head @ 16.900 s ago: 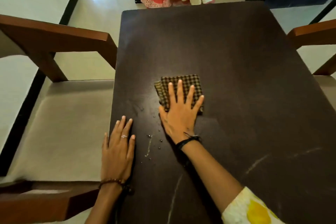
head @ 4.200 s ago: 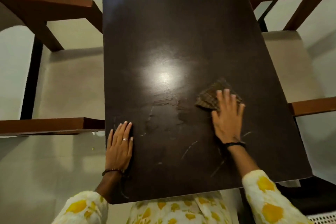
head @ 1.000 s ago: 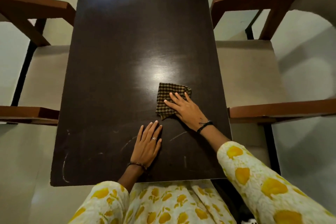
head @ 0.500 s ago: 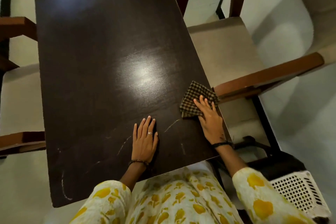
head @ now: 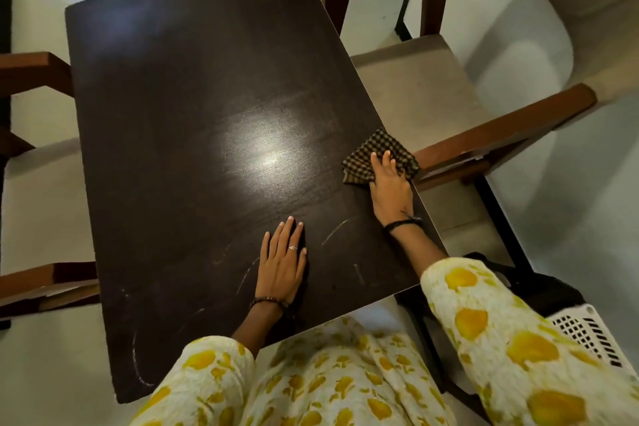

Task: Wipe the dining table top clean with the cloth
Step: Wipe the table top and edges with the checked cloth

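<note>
Cloth (head: 379, 158) at table (head: 193, 114) right edge, flat under right hand (head: 390, 190) spread fingers (head: 384, 160).

cloth (head: 377, 157) partly under right hand (head: 390, 188), basket (head: 594, 332) cropped

Left hand (head: 281, 261) flat, palm down on the counter (head: 179, 121) near its near edge, fingers (head: 287, 230) straight and close together, pointing away from us. Ring on one finger, bead bracelet at the wrist. Left forearm comes straight up from our body, sleeve ending short of the wrist. Right hand (head: 390, 188) palm down at the counter's right edge, fingers extended, pressing on the cloth (head: 378, 149). Dark band on the right wrist. Right arm reaches forward, angled slightly inward; sleeve stops mid-forearm.
</note>
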